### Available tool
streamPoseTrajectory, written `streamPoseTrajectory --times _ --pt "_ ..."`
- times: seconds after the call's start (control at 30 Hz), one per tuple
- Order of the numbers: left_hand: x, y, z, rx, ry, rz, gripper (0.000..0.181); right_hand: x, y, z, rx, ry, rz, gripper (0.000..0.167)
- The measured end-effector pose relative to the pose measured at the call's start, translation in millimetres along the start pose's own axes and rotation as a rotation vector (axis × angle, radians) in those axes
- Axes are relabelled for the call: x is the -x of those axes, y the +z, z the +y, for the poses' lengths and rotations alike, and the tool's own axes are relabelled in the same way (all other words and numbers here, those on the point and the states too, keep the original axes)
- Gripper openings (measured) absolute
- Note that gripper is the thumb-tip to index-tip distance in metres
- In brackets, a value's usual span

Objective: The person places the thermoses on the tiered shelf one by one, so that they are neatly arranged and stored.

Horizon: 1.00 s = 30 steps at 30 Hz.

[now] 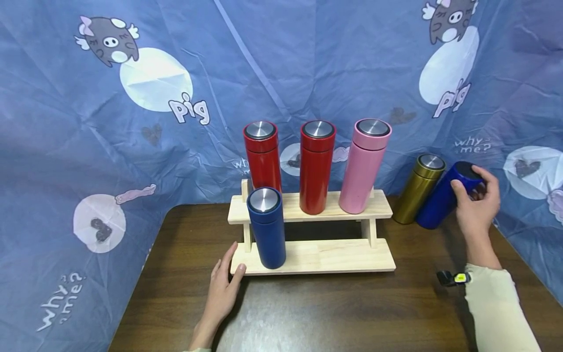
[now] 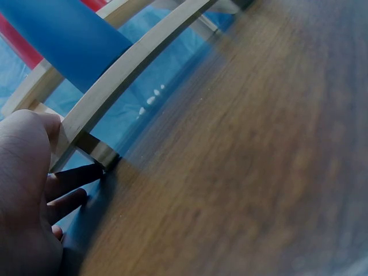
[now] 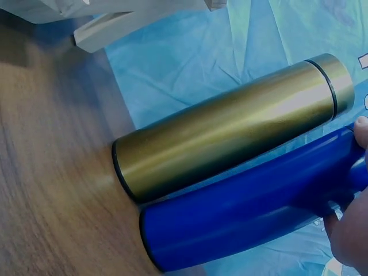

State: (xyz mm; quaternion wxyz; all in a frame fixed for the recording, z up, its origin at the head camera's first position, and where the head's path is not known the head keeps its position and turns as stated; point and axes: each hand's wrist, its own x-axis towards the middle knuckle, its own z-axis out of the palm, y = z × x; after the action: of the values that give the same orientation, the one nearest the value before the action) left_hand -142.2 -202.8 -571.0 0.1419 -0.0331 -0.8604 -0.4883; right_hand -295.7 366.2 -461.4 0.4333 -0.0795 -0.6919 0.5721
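Observation:
At the right, my right hand holds a bright blue thermos bottle near its dark top, thumb on one side and fingers on the other. The bottle leans beside a gold thermos bottle. My left hand grips the left end of a two-tier wooden rack. In the left wrist view its thumb lies on the lower shelf and its fingers reach below. A dark blue thermos bottle stands on that shelf.
Along the upper tier stand a left red bottle, a middle red bottle and a pink bottle. The rack rests on a brown wooden table. Behind it hangs a blue patterned cloth.

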Motion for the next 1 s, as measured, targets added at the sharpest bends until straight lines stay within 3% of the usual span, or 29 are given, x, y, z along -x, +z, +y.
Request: streamPoseTrajectory --times 0.27,0.53,0.83,1.0 --pt "0.6 -0.2 0.1 0.002 0.006 0.017 0.059 2.3 -4 -2 -0.052 -0.015 0.012 0.051" --pt "-0.4 -0.1 0.0 -0.004 0.017 0.014 0.058 11.1 -14 -6 0.015 -0.033 0.025 0.050" --pt "-0.2 0.6 -0.9 -0.006 0.014 0.012 0.059 27.0 -24 -29 0.024 -0.078 -0.007 0.050" --pt "-0.4 1.5 -0.8 -0.001 0.016 0.019 0.059 36.0 -24 -49 -0.025 -0.130 -0.026 0.051"
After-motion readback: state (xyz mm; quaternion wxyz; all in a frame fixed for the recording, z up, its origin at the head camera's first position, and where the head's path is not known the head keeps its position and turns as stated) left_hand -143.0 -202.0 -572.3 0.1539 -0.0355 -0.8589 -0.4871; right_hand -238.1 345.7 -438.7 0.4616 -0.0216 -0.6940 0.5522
